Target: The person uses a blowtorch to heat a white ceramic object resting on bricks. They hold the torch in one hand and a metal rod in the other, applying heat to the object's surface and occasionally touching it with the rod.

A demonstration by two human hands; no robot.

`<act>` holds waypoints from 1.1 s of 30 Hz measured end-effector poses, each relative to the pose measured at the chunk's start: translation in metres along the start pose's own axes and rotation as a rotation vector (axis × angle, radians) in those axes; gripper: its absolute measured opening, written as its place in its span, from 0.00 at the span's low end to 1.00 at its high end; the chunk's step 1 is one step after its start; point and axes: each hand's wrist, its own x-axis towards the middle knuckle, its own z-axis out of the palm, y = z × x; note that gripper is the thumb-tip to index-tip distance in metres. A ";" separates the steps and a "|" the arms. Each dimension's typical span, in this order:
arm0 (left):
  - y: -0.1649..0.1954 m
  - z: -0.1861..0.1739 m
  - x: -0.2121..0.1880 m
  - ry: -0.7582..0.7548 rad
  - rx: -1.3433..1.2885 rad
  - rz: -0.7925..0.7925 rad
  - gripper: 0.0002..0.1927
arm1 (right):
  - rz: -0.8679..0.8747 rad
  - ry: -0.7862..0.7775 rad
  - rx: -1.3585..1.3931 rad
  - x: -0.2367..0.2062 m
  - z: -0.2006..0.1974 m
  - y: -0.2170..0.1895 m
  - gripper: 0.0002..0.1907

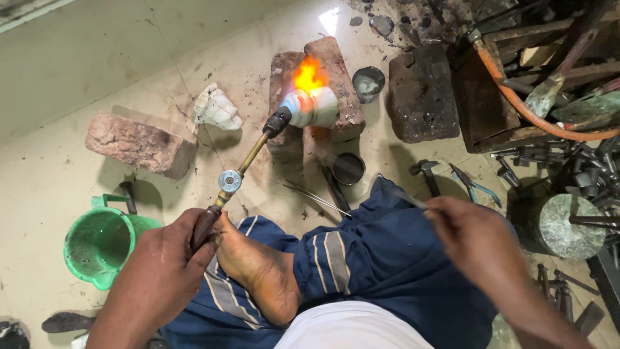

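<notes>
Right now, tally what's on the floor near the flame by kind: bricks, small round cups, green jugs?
Reddish bricks: 3, one loose at left and two behind the flame
Small round dark metal cups: 2
Green plastic jug: 1
Total: 6

A floor-level metalworking workshop, likely a small smith's or jeweller's. The worker sits on a stained concrete floor [77,64]. A gas torch [248,161] flames against scorched bricks [326,84] in the middle. To the far right lie an orange hose [516,106], piled iron tools [568,161], pliers [475,184], a hammer [426,174] and a round steel block [568,226].
</notes>
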 end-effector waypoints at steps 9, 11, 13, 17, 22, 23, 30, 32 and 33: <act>0.011 -0.008 -0.003 -0.053 0.036 -0.101 0.22 | -0.327 0.513 -0.292 0.022 -0.052 0.006 0.03; 0.011 -0.009 -0.004 -0.062 0.030 -0.124 0.23 | -0.288 0.537 -0.385 0.026 -0.062 -0.006 0.07; 0.010 -0.010 -0.004 -0.054 0.017 -0.111 0.23 | -0.345 0.565 -0.394 0.037 -0.072 -0.018 0.04; 0.009 -0.010 -0.005 -0.050 0.013 -0.098 0.23 | -0.383 0.551 -0.599 0.057 -0.083 -0.034 0.06; 0.009 -0.008 -0.004 -0.059 0.015 -0.109 0.22 | -0.479 0.591 -0.530 0.077 -0.083 -0.042 0.04; 0.010 -0.008 -0.004 -0.048 0.019 -0.091 0.22 | -0.506 0.614 -0.561 0.080 -0.083 -0.042 0.04; 0.008 -0.007 -0.003 -0.050 0.019 -0.100 0.22 | -0.491 0.620 -0.485 0.083 -0.083 -0.032 0.05; 0.007 -0.007 -0.003 -0.053 0.026 -0.103 0.23 | -0.501 0.620 -0.536 0.084 -0.084 -0.027 0.04; 0.006 -0.007 -0.002 -0.055 0.029 -0.103 0.23 | -0.502 0.635 -0.563 0.085 -0.083 -0.026 0.04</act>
